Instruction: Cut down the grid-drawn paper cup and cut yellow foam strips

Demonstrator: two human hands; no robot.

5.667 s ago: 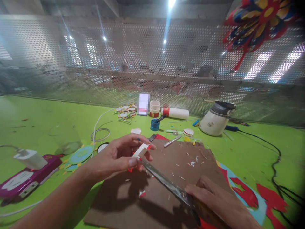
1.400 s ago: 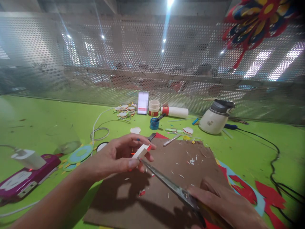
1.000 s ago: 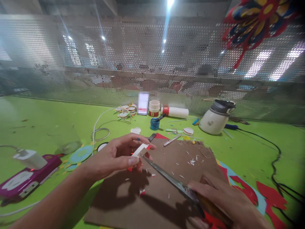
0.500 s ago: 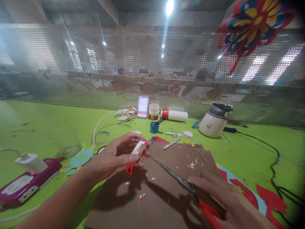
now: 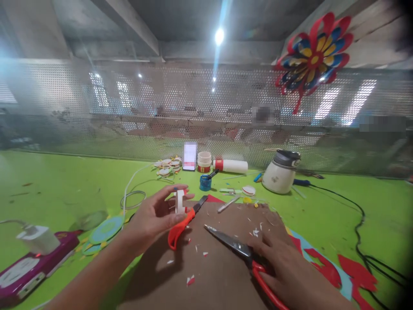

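My left hand [image 5: 150, 219] pinches a small curved white piece with red edges [image 5: 180, 202] between thumb and fingers, above the brown board. Close under those fingertips lies an orange-handled cutting tool [image 5: 180, 228] with a dark blade; its exact kind is unclear. My right hand [image 5: 284, 258] is closed around red-handled scissors [image 5: 232, 243], low over the board's right side. Their blades are together, the tip pointing up-left towards my left hand. Some of the right fingers are hidden behind the handle and hand.
White and red scraps [image 5: 191, 280] dot the brown board [image 5: 222, 267]. Behind it stand a blue jar [image 5: 205, 183], a phone [image 5: 189, 156], a white roll [image 5: 234, 166] and a white kettle-like container [image 5: 279, 176]. A purple power strip [image 5: 41, 262] is left; red cutouts [image 5: 356, 271] lie right.
The camera view has tilted up. The white piece has turned more upright in my left hand. The orange-handled tool shows more fully, and the scissors have lowered towards the board.
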